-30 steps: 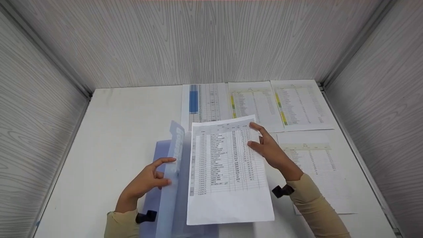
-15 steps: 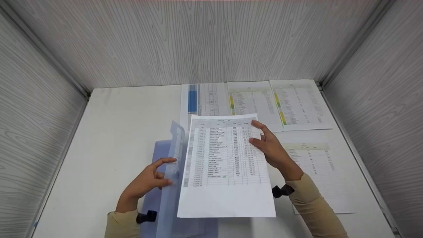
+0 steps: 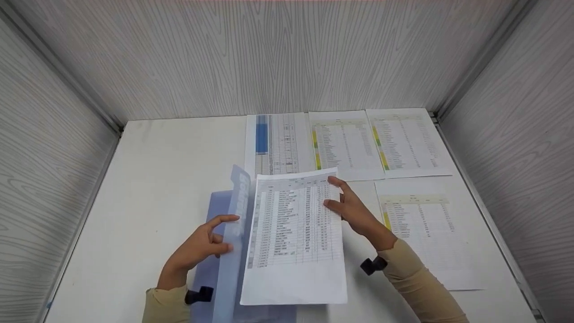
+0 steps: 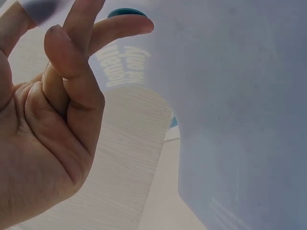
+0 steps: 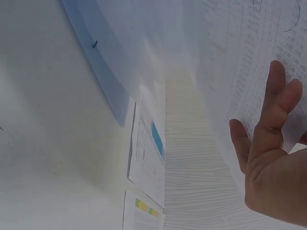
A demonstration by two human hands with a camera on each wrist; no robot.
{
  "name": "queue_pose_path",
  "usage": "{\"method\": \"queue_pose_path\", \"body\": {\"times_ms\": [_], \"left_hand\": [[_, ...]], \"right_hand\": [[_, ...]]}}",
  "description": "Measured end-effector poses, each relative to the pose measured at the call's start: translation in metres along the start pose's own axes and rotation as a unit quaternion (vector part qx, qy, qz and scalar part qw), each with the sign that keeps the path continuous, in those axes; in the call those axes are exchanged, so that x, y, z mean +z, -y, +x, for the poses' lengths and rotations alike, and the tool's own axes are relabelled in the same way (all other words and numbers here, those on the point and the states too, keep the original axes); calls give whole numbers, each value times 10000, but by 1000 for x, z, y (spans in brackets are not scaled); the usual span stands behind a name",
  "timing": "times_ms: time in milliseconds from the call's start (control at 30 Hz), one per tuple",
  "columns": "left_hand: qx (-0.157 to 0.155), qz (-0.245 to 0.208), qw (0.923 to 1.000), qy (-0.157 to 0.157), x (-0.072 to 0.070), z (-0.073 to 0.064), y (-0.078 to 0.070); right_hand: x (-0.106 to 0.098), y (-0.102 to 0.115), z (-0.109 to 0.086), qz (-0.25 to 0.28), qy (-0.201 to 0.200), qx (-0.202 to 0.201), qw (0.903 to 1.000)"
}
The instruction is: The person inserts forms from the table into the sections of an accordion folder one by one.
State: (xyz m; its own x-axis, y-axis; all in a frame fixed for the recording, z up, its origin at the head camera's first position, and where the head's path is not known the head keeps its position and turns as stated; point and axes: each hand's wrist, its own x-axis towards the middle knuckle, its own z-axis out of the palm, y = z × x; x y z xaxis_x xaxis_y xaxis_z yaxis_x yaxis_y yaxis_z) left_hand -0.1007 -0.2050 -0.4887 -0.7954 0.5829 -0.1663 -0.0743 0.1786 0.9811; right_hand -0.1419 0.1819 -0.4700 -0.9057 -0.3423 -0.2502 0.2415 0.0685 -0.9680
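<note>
A translucent bluish plastic document folder [image 3: 226,273] stands with its flap raised at the front centre. My left hand [image 3: 193,246] pinches the flap edge between thumb and fingers; close by, a teal round button [image 4: 127,11] and pale lettering show in the left wrist view. My right hand [image 3: 356,213] grips a printed table sheet [image 3: 293,280] by its upper right edge, thumb in front, other fingers behind. Tilted, the sheet hangs over the folder's open side, its left edge right beside the flap. In the right wrist view the fingers press on the back of the sheet [image 5: 230,72].
A printed page with a blue block [image 3: 287,139] and two pages with yellow-green strips, a middle page [image 3: 345,143] and a right page [image 3: 408,143], lie along the table's back. Another page [image 3: 430,255] lies at right. Wood-grain walls [image 3: 287,58] enclose the white table [image 3: 134,188].
The sheet first rose and tilted back slightly, then came down and left, closer to the folder, along with my right hand. My left hand and the folder have stayed put.
</note>
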Motion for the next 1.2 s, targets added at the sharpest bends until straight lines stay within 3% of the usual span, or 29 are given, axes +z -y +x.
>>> {"method": "queue_pose_path", "body": {"times_ms": [267, 567, 833, 1200], "left_hand": [[28, -395, 9989, 249, 2, 4, 1], [2, -241, 9995, 194, 2, 4, -2], [-46, -334, 9991, 247, 3, 5, -1], [-123, -148, 9996, 190, 5, 7, -7]], "right_hand": [[12, 4, -1, -147, 347, 57, 9993], [17, 9, -9, -250, 716, 3, 9971], [20, 9, -10, -318, 812, 111, 9961], [26, 18, -8, -176, 949, -60, 9953]]}}
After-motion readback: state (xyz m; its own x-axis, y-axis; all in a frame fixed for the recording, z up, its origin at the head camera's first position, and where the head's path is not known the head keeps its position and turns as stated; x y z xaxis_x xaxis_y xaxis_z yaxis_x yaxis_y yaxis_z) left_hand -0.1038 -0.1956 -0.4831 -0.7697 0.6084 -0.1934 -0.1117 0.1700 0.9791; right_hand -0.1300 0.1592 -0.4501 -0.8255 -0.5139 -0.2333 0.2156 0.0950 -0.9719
